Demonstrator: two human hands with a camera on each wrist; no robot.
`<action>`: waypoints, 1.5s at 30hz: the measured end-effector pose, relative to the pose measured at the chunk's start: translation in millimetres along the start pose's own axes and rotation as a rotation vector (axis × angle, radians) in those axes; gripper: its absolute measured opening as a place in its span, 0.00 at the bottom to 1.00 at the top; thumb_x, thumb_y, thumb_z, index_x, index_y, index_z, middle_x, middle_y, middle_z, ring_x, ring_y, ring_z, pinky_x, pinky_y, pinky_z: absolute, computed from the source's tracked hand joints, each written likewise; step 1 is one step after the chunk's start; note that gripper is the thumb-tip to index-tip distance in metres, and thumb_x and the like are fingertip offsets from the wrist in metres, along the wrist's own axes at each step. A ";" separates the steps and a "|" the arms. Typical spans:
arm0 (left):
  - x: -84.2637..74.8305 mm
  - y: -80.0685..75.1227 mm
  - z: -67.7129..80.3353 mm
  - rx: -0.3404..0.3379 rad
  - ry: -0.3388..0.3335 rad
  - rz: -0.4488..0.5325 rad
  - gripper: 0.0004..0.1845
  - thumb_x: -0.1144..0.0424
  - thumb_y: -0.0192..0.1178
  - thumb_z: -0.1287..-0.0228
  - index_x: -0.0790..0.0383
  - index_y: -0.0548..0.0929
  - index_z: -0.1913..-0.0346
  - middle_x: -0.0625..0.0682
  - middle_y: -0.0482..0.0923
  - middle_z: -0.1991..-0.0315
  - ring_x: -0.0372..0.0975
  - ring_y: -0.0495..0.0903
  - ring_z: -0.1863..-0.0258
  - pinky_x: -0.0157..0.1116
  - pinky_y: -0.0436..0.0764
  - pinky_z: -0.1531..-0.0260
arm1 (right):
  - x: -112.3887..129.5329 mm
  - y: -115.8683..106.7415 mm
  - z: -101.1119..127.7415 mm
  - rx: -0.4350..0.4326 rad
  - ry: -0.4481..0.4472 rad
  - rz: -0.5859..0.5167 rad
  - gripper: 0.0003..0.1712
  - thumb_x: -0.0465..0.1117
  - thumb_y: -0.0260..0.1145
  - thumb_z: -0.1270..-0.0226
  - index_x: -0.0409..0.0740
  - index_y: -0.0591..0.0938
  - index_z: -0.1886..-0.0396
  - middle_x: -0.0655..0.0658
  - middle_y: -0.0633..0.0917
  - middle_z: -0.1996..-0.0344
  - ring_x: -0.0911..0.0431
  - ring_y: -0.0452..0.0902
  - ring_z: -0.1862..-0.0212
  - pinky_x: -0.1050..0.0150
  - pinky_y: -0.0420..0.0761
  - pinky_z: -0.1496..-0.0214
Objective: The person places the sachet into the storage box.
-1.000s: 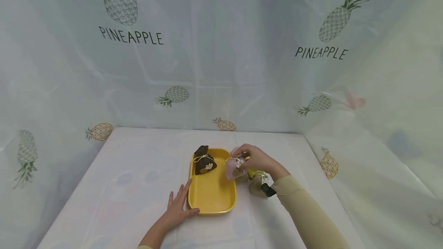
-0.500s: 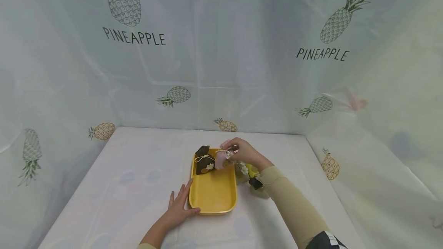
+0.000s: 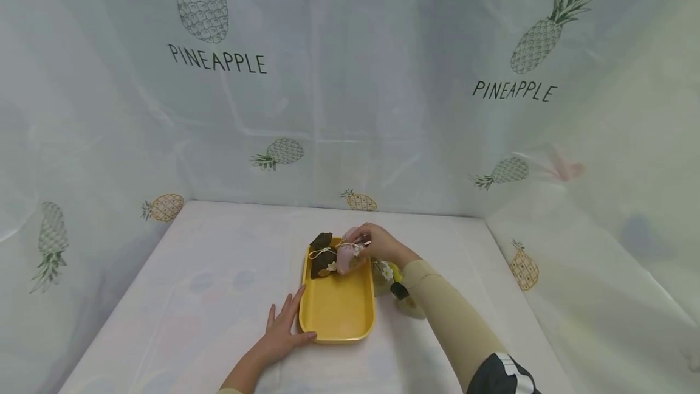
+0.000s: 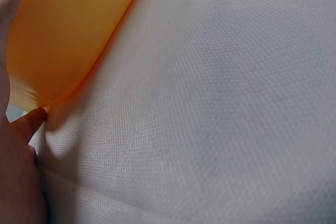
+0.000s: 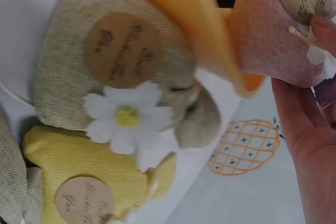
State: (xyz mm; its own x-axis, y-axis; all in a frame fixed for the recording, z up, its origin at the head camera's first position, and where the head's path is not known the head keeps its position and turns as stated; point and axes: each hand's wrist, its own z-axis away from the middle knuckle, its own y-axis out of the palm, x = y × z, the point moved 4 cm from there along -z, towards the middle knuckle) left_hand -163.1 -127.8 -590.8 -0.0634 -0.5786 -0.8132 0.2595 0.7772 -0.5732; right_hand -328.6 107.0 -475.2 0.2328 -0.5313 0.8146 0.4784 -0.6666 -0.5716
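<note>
A yellow tray [image 3: 336,315] lies on the table, with a dark brown drawstring pouch [image 3: 322,263] in its far left part. Beside that pouch, at the tray's far right, my right hand [image 3: 383,243] pinches a pink pouch [image 3: 346,257] near its tied neck. In the right wrist view the pink pouch [image 5: 273,30] carries a round paper label and a white flower. My left hand [image 3: 281,330] rests against the tray's left side, fingers spread and thumb at the near corner. The left wrist view shows the thumb [image 4: 31,121] touching the tray [image 4: 68,35].
Right of the tray, partly behind the right forearm, lie several more pouches: a grey-green one [image 5: 68,51] with a white flower, a yellow one [image 5: 89,171], and another greyish one [image 5: 10,166] at the view's edge. A pineapple-print curtain [image 3: 350,108] hangs behind the table.
My right hand has carried the pink pouch left, from over the tray's right edge to beside the brown pouch. The left hand stays at the tray's side.
</note>
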 end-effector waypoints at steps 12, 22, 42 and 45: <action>-1.3 0.4 1.7 -0.005 -0.003 -0.005 0.57 0.41 0.69 0.47 0.50 0.46 0.21 0.63 0.52 0.25 0.58 0.43 0.25 0.57 0.24 0.32 | -16.5 7.3 -5.6 -0.011 -0.049 0.092 0.18 0.22 0.71 0.49 0.45 0.85 0.60 0.49 0.77 0.56 0.55 0.74 0.55 0.60 0.80 0.51; -0.2 1.9 -0.3 0.003 -0.016 -0.021 0.57 0.39 0.68 0.47 0.48 0.45 0.21 0.63 0.51 0.25 0.58 0.43 0.25 0.58 0.24 0.32 | -24.7 8.1 -6.7 -0.001 -0.054 0.152 0.19 0.22 0.71 0.49 0.47 0.85 0.61 0.51 0.78 0.59 0.54 0.75 0.54 0.60 0.80 0.53; -0.4 1.8 -0.5 0.009 -0.038 -0.046 0.58 0.38 0.68 0.47 0.48 0.43 0.21 0.62 0.49 0.24 0.57 0.42 0.25 0.56 0.23 0.32 | -39.5 -1.1 7.8 0.004 0.054 0.035 0.19 0.29 0.72 0.45 0.54 0.87 0.57 0.52 0.80 0.52 0.48 0.72 0.44 0.53 0.80 0.47; 1.1 2.8 -1.1 0.010 -0.039 -0.050 0.58 0.38 0.68 0.47 0.47 0.43 0.21 0.62 0.49 0.24 0.57 0.43 0.25 0.56 0.24 0.32 | -38.3 -3.5 13.6 0.003 -0.004 0.070 0.19 0.29 0.72 0.45 0.50 0.87 0.54 0.50 0.80 0.51 0.48 0.73 0.44 0.51 0.78 0.43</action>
State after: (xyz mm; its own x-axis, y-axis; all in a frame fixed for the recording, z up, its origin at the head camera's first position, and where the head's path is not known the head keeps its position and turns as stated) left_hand -163.5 -126.0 -593.4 -0.0387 -0.6259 -0.7789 0.2667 0.7447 -0.6118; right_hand -327.6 136.8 -503.0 0.2692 -0.5748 0.7727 0.4631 -0.6263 -0.6272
